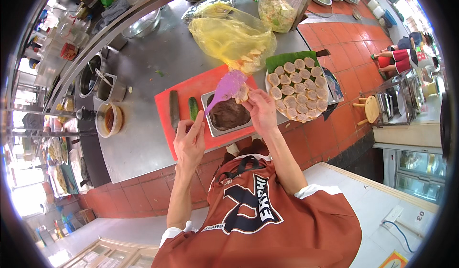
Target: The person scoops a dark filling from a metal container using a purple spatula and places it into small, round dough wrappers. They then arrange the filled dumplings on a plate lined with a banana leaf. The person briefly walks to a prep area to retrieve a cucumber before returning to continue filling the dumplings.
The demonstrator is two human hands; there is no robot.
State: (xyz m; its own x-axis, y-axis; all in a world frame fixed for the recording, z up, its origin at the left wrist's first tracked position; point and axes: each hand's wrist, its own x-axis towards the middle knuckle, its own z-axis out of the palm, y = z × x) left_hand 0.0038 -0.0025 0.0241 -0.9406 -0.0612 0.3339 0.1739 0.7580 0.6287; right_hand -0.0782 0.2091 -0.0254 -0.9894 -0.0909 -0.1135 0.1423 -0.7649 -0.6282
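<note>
My left hand (pixel 190 140) grips the narrow handle of a purple spatula (pixel 229 85). Its broad blade reaches to a small round of bread (pixel 242 93) pinched in the fingers of my right hand (pixel 263 110); a greyish-brown spread shows on the bread. Below them a rectangular metal pan (pixel 229 116) holds more of that brown paste. The pan stands on a red cutting board (pixel 166 105), beside a cucumber piece (pixel 193 107) and a knife-like dark strip (pixel 174 106). To the right, a white plate lined with banana leaf (pixel 278 59) carries several spread-topped rounds (pixel 300 88).
A yellow plastic bag (pixel 229 35) with bread pieces lies behind the board. Near it stands a clear bag of shredded vegetables (pixel 278 13). A tub of brown sauce (pixel 109 120) and metal containers (pixel 111 88) are at left. People (pixel 412 58) are far right, near a wooden stool (pixel 369 110).
</note>
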